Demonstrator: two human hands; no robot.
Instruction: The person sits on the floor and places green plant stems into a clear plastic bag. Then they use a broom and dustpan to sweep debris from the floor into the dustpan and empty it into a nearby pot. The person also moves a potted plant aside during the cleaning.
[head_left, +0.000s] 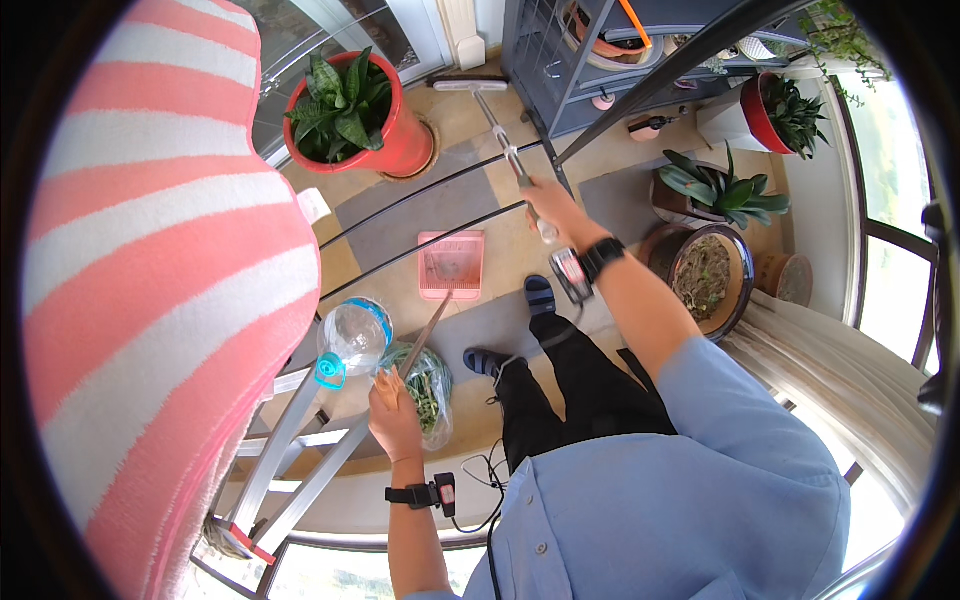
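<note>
My right hand (556,212) is closed round the grey-and-silver pole of a broom (500,132). The broom's long, flat head (468,84) rests on the floor at the far side, beside the red pot. In my left hand (394,415) is the upper end of a dustpan's long handle (424,337); some light brown material shows at the grip. The pink dustpan (451,266) lies on the tiles in front of my feet, with some grey dirt visible in it. Both wrists wear black straps with small devices.
A large red pot (400,125) with a leafy plant stands far left. Near my left hand are a big clear bottle (355,338), a plastic bag of greens (428,395) and a metal ladder (285,450). A striped pink-white cloth (170,240) hangs left. Pots (740,285) and a grey shelf (580,80) stand right.
</note>
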